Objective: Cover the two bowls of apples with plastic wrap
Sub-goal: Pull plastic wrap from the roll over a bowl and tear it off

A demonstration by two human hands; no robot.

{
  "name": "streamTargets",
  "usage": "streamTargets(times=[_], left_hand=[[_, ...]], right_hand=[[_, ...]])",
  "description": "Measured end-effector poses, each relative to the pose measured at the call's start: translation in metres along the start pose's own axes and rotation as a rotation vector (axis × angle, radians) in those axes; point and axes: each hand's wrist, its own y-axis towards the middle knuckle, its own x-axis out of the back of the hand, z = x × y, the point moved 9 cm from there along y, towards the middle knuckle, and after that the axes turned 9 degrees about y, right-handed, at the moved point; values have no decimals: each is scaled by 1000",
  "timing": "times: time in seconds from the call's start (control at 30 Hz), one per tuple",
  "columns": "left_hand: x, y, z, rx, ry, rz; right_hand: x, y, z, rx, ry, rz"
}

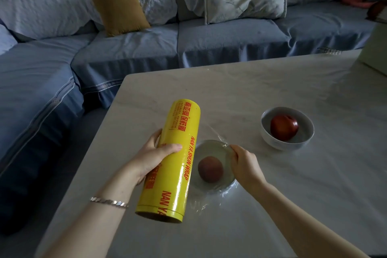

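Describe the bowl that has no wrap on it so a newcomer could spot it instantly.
On the pale table by the blue sofa stand two bowls. The uncovered bowl is the farther one, right of the yellow roll. Its red apple shows clearly, without film, and no hand touches it.

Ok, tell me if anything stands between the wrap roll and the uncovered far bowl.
Yes: the near bowl, already covered, and the right hand gripping its rim lie between the roll, held by the left hand, and the far bowl. Beyond them, only table.
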Motion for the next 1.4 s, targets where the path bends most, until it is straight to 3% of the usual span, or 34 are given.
streamTargets(times=[0.13,0.3,0.6,0.77,0.87,0.93,1.07,1.23,1.4], left_hand=[[6,-6,8,-28,16,-131],[3,-13,40,112,160,-309],[-28,-13,55,193,405,-338],[-33,-12,53,187,498,-368],[-32,-13,48,175,528,-399],[-32,-15,45,151,529,-417],[-31,-7,36,93,423,-429],[-25,11,30,68,394,-391],[-26,15,33,64,454,-356]], right_hand=[[1,2,3,32,-18,10],[17,6,0,56,-29,-29],[51,17,-13,117,-184,19],[53,19,-19,41,-212,3],[50,22,-6,-14,-348,-52],[39,26,21,65,-367,-84],[-22,41,79,319,-312,91],[-90,54,59,164,-645,449],[-85,62,48,95,-611,436]])
